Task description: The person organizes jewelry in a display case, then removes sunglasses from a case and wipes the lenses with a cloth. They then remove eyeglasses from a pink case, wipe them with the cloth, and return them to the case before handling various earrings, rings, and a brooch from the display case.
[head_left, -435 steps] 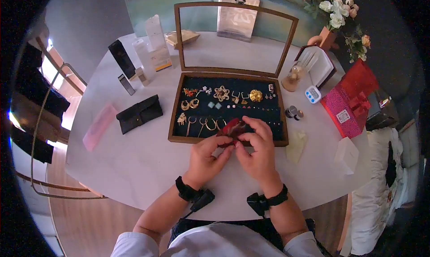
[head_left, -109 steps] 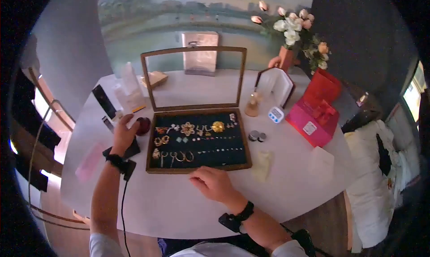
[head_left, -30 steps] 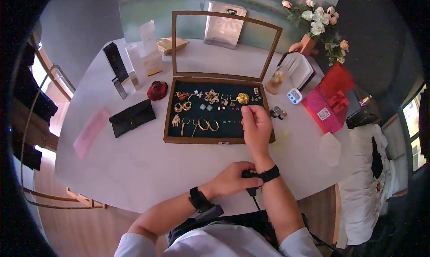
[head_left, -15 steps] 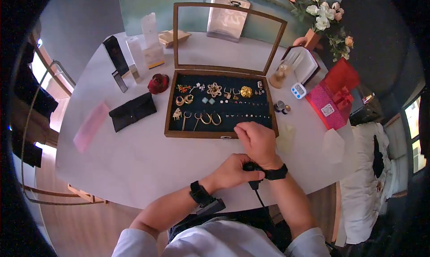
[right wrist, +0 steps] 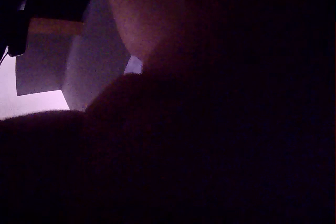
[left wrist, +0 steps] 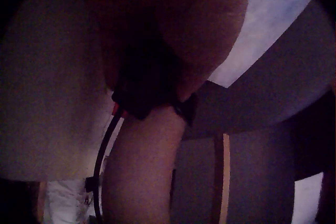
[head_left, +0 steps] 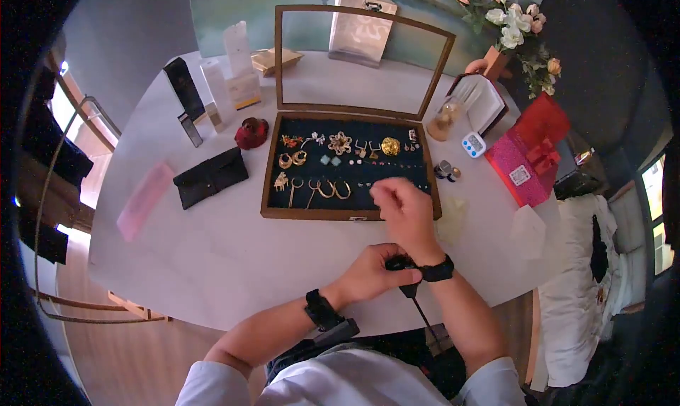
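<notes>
Black wrist camera (head_left: 400, 263) at my right wrist (head_left: 428, 254), gripped by the fingers of my left hand (head_left: 365, 273).
I judge I'm adjusting it; the next move seems to call for a steady right wrist. My right hand (head_left: 406, 213) has loosely curled fingers, nothing visible in them, over the jewellery box (head_left: 312, 213)'s front. The ends of my left fingers are hidden; both wrist views are too dark to help.

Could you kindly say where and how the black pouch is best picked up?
I'd pinch the pouch mid-length, across its narrow width, coming from above: it lies flat, long and slanted on the table, and the dark red object near its far right corner probably makes that end tighter.
</notes>
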